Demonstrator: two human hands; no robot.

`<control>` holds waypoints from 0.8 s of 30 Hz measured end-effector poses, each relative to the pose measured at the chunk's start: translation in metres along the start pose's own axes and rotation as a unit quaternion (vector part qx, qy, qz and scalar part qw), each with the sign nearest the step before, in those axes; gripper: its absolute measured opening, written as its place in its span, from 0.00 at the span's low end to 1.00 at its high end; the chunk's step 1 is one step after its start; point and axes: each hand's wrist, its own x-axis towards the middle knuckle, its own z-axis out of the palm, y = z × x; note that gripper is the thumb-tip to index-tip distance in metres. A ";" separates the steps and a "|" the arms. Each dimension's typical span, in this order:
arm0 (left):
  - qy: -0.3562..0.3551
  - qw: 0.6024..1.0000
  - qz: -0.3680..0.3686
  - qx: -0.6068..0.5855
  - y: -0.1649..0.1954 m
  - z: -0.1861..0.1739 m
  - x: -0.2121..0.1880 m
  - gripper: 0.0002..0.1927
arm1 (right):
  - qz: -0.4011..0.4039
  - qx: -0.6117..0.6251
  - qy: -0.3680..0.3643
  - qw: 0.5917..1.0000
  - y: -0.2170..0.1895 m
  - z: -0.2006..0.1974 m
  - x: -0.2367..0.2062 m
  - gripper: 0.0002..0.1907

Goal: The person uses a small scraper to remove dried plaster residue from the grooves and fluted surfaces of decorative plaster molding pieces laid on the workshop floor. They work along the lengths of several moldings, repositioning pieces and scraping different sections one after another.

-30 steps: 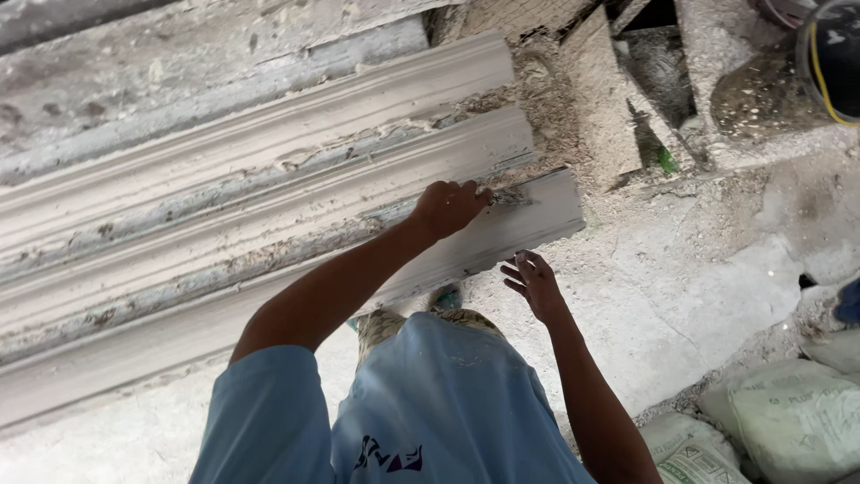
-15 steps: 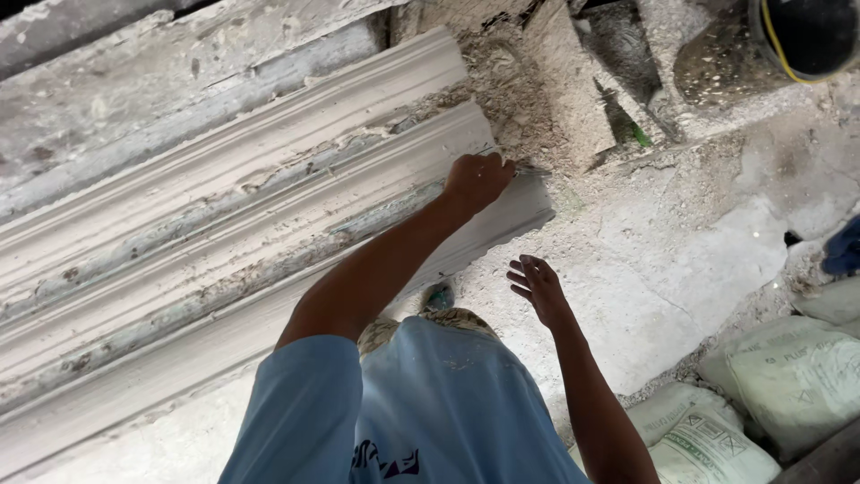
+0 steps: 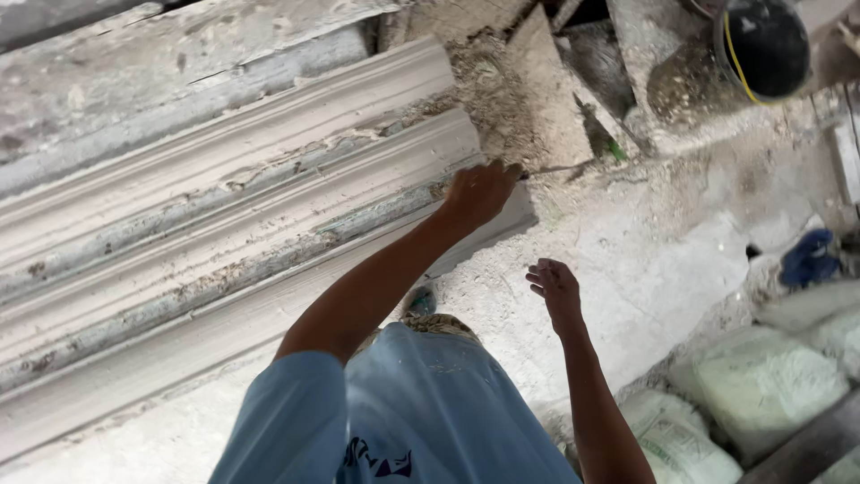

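Left hand: pressing, fingers curled, on the end of a long white plaster moulding lying across the floor; whether it is pinching anything, cannot tell. Right hand: hanging free, fingers loosely spread, above the floor. Black bucket: sitting well apart.
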 end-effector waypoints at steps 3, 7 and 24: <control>0.072 0.984 -0.073 -0.145 -0.021 -0.032 -0.062 0.17 | -0.079 0.002 -0.006 0.997 -0.018 0.009 0.007 0.17; 0.157 0.930 -0.202 -0.265 -0.041 -0.068 -0.173 0.18 | -0.133 -0.025 -0.096 0.986 -0.048 0.053 0.012 0.19; 0.510 0.593 -0.537 -0.316 -0.062 -0.093 -0.609 0.28 | -0.212 -0.189 -0.520 0.806 -0.050 0.421 -0.159 0.10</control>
